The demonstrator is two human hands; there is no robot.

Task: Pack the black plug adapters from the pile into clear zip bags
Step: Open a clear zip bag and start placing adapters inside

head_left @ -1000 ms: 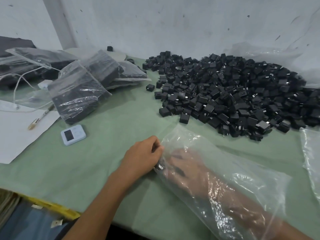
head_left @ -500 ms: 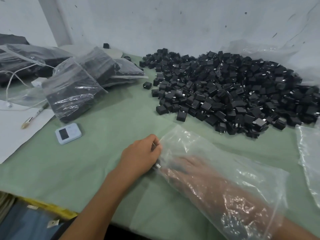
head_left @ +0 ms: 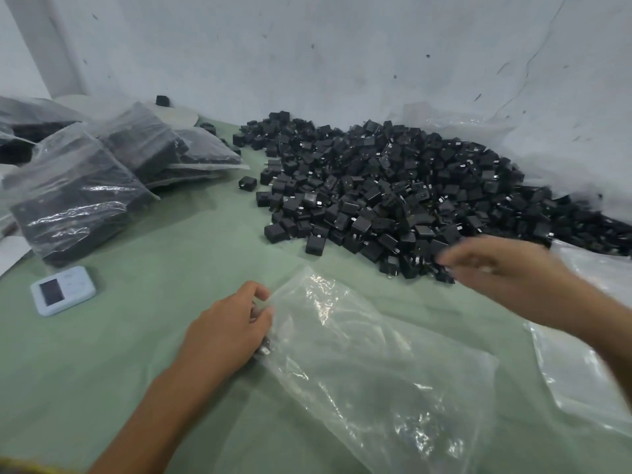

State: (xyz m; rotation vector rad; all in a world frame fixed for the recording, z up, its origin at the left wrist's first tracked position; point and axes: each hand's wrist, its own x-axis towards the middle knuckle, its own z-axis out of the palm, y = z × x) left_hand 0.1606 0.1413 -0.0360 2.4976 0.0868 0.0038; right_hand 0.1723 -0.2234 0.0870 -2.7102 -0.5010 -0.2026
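Small white device (head_left: 63, 291) at 9 o'clock on green table (head_left: 143, 336); filled bags (head_left: 82, 196) at 10 o'clock. Left hand (head_left: 227, 331) pinches edge of clear zip bag (head_left: 376, 364), lying flat at 6 o'clock; small dark item under its fingers, unclear. Pile of black plug adapters (head_left: 393, 193) at 1 o'clock. Right hand (head_left: 502, 268) blurred over pile's near edge at 3 o'clock, grip: cannot tell.
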